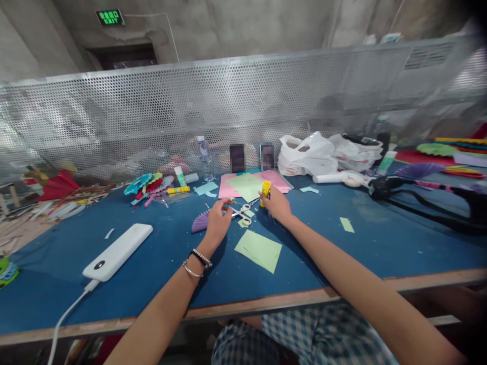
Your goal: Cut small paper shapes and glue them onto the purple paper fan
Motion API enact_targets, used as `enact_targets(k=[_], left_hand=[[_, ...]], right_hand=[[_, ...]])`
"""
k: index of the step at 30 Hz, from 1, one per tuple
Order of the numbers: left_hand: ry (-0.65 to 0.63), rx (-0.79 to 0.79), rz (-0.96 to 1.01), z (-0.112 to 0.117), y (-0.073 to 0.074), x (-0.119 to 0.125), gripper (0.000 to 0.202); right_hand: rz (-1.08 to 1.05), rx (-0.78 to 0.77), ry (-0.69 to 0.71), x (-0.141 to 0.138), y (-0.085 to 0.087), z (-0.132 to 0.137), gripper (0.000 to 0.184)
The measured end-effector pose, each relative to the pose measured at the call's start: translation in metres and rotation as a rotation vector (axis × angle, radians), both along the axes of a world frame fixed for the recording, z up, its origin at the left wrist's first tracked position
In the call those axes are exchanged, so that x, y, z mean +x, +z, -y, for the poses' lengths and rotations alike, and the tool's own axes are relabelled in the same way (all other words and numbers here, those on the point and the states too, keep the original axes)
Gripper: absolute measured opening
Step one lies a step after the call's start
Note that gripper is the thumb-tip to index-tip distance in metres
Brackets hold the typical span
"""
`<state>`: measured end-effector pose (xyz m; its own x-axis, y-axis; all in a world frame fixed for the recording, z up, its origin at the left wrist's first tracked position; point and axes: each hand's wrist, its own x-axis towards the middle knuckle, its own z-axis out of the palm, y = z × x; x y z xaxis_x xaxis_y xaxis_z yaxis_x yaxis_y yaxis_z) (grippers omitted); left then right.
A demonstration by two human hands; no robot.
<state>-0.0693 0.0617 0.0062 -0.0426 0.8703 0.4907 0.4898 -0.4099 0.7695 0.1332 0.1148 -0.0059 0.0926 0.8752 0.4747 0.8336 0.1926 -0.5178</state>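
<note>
My right hand (276, 204) is closed around a yellow glue stick (265, 189), held upright near the pink paper stack (228, 187). My left hand (217, 220) rests on the blue table (171, 263) with fingers pinched on something small and green that I cannot make out, beside a folded purple paper fan (200, 222). White-handled scissors (242, 215) lie between the two hands. A light green paper sheet (259, 250) lies flat in front of them, and another green sheet (247, 185) sits on the pink stack.
A white power bank (117, 251) with a cable lies at the left. Colourful paper fans (148, 185), another glue stick (178, 190), a water bottle (204, 157) and white plastic bags (308, 154) stand along the perforated metal screen (152, 111). Black straps (418, 197) lie at the right.
</note>
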Motion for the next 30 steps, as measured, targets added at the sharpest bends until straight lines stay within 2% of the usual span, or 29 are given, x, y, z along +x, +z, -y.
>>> enact_targets(k=[5,10,12,16,17,19,22,24,30], left_hand=[[-0.041,-0.269,0.308,-0.001,0.006,-0.002,0.029],[0.001,-0.317,0.448,0.000,0.010,-0.004,0.037],[0.021,-0.307,0.452,0.000,0.010,-0.006,0.038],[0.015,-0.299,0.429,0.000,0.011,-0.009,0.041],[0.001,-0.304,0.422,0.000,0.011,-0.010,0.042],[-0.040,-0.317,0.409,0.001,0.011,-0.009,0.041],[-0.096,-0.346,0.390,0.002,0.010,-0.007,0.037],[-0.114,-0.358,0.365,0.003,0.009,-0.004,0.034],[-0.141,-0.335,0.245,0.003,0.007,0.000,0.031]], right_hand=[[0.039,-0.082,0.001,-0.002,0.001,0.001,0.033],[0.037,-0.084,0.005,-0.002,-0.007,-0.002,0.036],[0.021,0.023,-0.035,-0.003,-0.009,-0.003,0.040],[-0.056,0.409,-0.099,-0.005,-0.002,0.005,0.048],[-0.075,0.476,-0.072,-0.006,0.001,0.008,0.044],[-0.079,0.530,0.077,-0.011,0.006,0.018,0.034],[0.042,0.456,0.374,-0.024,0.011,0.032,0.025],[0.132,0.433,0.477,-0.033,0.012,0.038,0.025],[0.166,0.367,0.505,-0.036,0.010,0.041,0.028]])
